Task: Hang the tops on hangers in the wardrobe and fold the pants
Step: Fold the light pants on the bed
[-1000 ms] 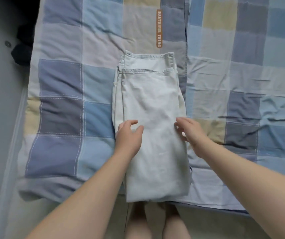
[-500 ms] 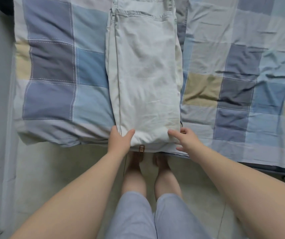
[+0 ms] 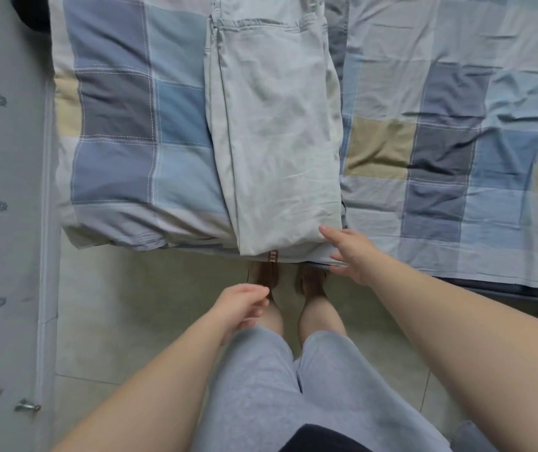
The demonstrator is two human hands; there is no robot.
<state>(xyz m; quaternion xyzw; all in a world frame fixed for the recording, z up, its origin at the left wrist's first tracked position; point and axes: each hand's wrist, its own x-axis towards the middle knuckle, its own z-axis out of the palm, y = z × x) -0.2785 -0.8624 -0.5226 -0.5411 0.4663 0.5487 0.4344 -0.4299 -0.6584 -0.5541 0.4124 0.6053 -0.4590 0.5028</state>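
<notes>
Pale pants [image 3: 277, 141] lie flat on the bed [image 3: 114, 125], running from the near edge toward the far side, between the two halves of the checked bedding. The legs are stacked one on the other and the waistband shows at the far end, partly cut off by the top of the view. The near end looks like a closed fold sitting right at the bed's near edge, beside a small orange label [image 3: 272, 256] on the bedding.

Right hand [image 3: 352, 256] is at the near right corner of the pants, fingers straight and spread, gripping nothing. The index tip is touching the cloth or just beside it — cannot tell which. Left hand [image 3: 241, 305] is off the bed over the floor [image 3: 130, 305], near the person's feet [image 3: 310, 282], fingers loosely curled, empty.

Progress, as a judgement: the pants look part folded, lengthwise done and probably one cross fold in, still a long strip. Likely one more fold left to bring the near end up toward the waistband, then set the bundle aside. Neither hand has hold of the cloth now.

The tops part cannot be judged — no tops, hangers or open wardrobe in view. A grey panel [image 3: 6, 256] with screws runs along the bed's left edge; unclear whether it belongs to the wardrobe.
</notes>
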